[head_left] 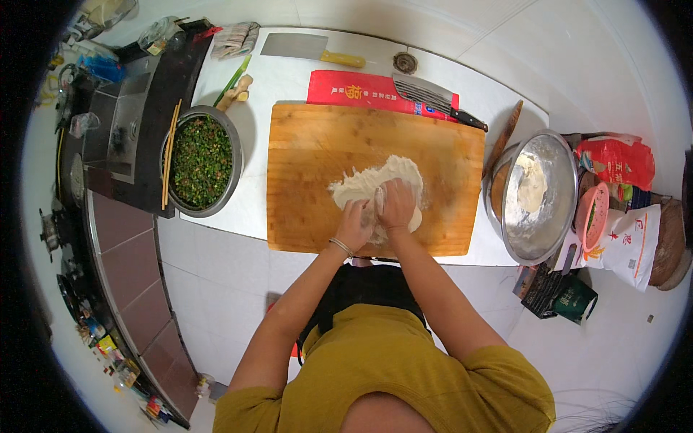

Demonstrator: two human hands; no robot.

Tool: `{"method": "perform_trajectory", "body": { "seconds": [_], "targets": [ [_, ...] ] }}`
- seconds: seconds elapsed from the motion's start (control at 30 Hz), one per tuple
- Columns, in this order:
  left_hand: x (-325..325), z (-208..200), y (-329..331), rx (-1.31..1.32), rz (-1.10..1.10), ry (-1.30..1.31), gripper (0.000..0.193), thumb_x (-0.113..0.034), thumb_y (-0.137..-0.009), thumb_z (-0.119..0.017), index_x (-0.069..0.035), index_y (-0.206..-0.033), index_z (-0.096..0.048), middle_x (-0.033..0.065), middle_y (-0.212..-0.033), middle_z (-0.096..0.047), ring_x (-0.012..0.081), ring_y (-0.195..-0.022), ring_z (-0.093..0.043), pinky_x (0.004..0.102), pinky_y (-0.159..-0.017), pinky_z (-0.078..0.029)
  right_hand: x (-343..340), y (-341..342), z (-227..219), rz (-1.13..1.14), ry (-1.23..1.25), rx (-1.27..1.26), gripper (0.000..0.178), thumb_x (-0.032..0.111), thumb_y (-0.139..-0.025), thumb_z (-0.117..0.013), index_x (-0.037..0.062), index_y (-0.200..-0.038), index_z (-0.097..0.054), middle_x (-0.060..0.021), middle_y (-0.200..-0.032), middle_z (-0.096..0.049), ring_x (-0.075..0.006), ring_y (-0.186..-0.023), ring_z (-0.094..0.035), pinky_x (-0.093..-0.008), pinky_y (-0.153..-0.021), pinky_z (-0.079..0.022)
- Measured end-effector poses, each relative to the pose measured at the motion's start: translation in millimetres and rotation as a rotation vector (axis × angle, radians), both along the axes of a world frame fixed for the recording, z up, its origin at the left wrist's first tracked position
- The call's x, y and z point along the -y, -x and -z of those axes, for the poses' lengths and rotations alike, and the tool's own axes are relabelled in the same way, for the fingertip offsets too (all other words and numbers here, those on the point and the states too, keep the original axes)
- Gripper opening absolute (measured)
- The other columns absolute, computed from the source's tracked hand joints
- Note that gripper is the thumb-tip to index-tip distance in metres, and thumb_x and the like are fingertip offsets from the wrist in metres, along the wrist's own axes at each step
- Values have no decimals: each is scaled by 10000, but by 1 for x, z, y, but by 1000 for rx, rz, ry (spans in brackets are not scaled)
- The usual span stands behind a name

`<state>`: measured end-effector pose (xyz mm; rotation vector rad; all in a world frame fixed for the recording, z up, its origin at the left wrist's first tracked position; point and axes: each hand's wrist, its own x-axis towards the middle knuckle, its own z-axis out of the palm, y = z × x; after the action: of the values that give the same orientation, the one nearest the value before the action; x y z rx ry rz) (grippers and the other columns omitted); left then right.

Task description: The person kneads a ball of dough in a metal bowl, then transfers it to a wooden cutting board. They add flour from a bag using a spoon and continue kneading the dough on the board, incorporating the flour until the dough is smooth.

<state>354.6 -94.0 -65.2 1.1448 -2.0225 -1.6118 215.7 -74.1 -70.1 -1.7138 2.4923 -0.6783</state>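
Note:
Both my hands are close together over white flour [393, 169] heaped on a wooden cutting board [303, 159]. My right hand [397, 206] is closed and presses down at the flour's near side, where a pale lump of dough [416, 219] shows beside it. Just left of it, my left hand [353, 226], with a bracelet at the wrist, touches the flour. Its fingers are blurred and partly hidden, as is the pale stuff between the two hands.
Left of the board stands a bowl of chopped green filling [201, 162] with chopsticks [170, 155] across its rim. A cleaver [294, 46] and a black-handled knife [426, 95] lie behind. At right are a rolling pin [503, 137], a floury metal bowl [567, 216] and a pink basket [583, 213].

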Motion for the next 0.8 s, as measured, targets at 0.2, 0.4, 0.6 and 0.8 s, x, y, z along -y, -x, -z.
{"method": "perform_trajectory", "body": {
  "seconds": [0.2, 0.4, 0.6, 0.8],
  "targets": [
    [25, 19, 20, 126, 86, -23, 503, -130, -729, -615, 26, -1158, -404, 221, -1079, -431, 369, -1031, -440, 390, -894, -378, 31, 18, 19, -59, 24, 24, 167, 235, -768, -529, 73, -805, -545, -125, -803, -513, -322, -774, -497, -416, -649, -407],
    [39, 21, 50, 319, 18, 22, 447, -159, -692, -656, 13, -1035, -428, 229, -1017, -427, 383, -941, -472, 419, -816, -421, 43, 28, 17, 12, 17, 155, 285, 304, -841, -503, 37, -788, -587, -163, -783, -545, -340, -767, -526, -418, -624, -415],
    [-2, 0, 41, 223, 45, 348, 342, -82, -642, -654, -27, -903, -440, 216, -957, -431, 393, -856, -499, 436, -735, -447, 24, 19, -54, 470, -350, 655, 496, 371, -886, -459, -11, -590, -565, -194, -604, -514, -356, -746, -539, -422, -619, -413],
    [-36, 5, 31, 125, 85, 538, 302, -61, -613, -623, -42, -867, -459, 206, -942, -431, 378, -835, -477, 439, -693, -433, -34, 14, -10, 361, 52, 148, 316, 276, -872, -438, 24, -753, -588, -165, -762, -567, -370, -763, -519, -462, -720, -397]
  ]
}}
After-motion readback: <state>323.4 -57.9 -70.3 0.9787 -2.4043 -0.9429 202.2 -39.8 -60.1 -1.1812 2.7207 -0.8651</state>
